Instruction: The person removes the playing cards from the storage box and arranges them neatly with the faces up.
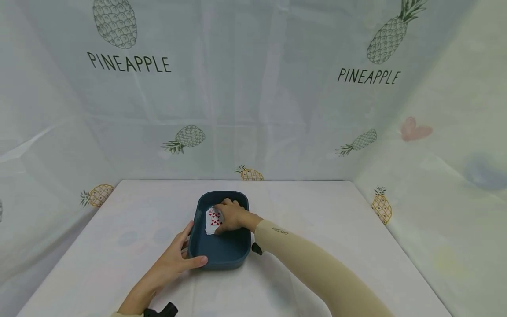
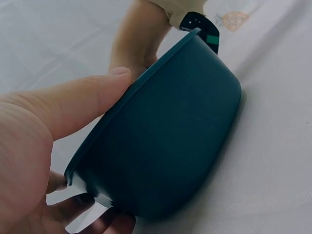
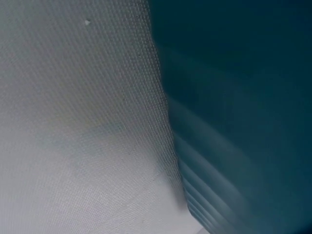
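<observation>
A dark teal plastic basin (image 1: 223,253) with rounded corners stands on the white-covered table. Inside it lies a small stack of playing cards (image 1: 214,219), a red ten of hearts on top. My left hand (image 1: 174,253) holds the basin's near left side, thumb over the rim and fingers along the outer wall; the left wrist view shows this thumb (image 2: 92,100) at the rim. Reaching in from the right, my right hand (image 1: 233,216) grips the cards, thumb at the near edge and fingers toward the far edge. The right wrist view shows only the basin's outer wall (image 3: 234,136) and cloth.
White cloth covers the table (image 1: 317,229). Behind it hangs a pale curtain (image 1: 257,88) printed with pineapples, and similar sheets line both sides. A dark wrist strap piece (image 1: 256,248) sits close to the basin's right wall.
</observation>
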The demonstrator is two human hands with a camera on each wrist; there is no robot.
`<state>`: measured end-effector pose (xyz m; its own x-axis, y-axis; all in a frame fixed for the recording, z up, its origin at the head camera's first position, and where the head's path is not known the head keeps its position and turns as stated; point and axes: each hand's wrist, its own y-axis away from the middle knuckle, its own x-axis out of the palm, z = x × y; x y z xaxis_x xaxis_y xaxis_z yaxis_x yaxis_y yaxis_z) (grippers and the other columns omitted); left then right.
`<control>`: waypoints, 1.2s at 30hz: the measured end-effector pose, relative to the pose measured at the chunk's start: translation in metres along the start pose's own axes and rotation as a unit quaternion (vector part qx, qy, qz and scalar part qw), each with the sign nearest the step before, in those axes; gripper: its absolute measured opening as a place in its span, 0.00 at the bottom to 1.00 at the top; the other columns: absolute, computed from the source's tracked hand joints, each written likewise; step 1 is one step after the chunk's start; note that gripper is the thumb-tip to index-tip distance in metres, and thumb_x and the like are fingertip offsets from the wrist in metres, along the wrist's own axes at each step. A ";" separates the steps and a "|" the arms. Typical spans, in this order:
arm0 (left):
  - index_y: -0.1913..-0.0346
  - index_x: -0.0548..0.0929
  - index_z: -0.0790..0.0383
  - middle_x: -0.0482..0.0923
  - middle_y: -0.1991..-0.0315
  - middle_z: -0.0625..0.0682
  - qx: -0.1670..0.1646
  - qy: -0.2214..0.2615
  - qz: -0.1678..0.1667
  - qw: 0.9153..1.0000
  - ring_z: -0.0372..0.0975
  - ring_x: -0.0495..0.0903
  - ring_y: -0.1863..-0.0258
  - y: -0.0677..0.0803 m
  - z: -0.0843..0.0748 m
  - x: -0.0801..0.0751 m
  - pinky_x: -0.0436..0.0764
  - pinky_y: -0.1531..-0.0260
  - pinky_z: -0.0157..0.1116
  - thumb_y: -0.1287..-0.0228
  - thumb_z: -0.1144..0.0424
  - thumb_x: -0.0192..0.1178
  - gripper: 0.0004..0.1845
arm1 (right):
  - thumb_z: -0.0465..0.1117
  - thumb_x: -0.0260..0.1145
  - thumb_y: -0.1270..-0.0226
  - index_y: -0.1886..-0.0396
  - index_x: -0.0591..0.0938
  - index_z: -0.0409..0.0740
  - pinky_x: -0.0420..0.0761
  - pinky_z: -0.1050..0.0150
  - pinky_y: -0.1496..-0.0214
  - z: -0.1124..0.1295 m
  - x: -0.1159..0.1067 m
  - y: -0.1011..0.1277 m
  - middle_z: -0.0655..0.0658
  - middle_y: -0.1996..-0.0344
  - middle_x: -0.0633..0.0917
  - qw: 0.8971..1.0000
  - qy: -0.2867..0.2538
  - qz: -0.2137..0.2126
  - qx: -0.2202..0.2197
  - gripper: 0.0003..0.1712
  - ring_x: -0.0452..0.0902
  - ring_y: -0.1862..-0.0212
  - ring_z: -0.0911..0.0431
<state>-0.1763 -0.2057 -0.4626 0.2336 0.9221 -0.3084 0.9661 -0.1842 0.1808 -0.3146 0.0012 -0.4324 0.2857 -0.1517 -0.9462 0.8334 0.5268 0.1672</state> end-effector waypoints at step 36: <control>0.12 0.43 0.44 0.50 0.18 0.68 0.011 0.048 0.015 0.999 0.61 0.72 0.26 -0.001 0.002 -0.002 0.81 0.36 0.51 0.37 0.55 0.79 0.62 | 0.55 0.83 0.40 0.24 0.74 0.45 0.74 0.57 0.35 0.000 -0.010 -0.004 0.42 0.32 0.75 1.000 -0.003 0.023 -0.009 0.48 0.69 0.42 0.50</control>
<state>-0.1777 -0.2082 -0.4636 0.2511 0.9445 -0.2117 0.9614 -0.2180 0.1677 -0.3213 0.0006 -0.4239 0.3269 -0.1325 -0.9357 0.8110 0.5476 0.2058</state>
